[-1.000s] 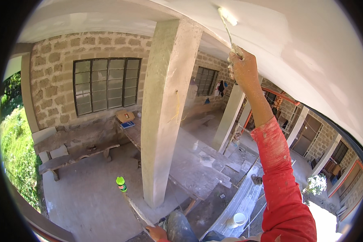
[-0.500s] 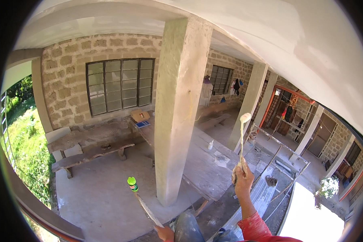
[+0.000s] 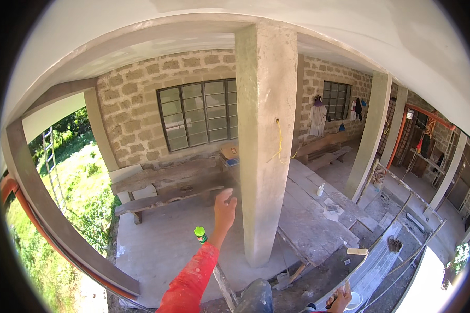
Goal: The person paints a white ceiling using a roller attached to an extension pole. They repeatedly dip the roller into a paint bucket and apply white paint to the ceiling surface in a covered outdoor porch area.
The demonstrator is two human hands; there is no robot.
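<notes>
Below the white bucket (image 3: 354,300), right hand (image 3: 340,299) in closed grip on trowel (image 3: 358,260); left hand (image 3: 224,209) open.

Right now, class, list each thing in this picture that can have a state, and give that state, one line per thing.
Left hand: raised, fingers loosely curled, holding nothing.
Right hand: low, gripping the handle of a plastering tool.
Plastering tool: held up, pale blade level on top.
Green-capped bottle: upright, capped.
Window: shut.
Ladder: standing upright by the grass.
Clothes: hanging on the wall.
</notes>
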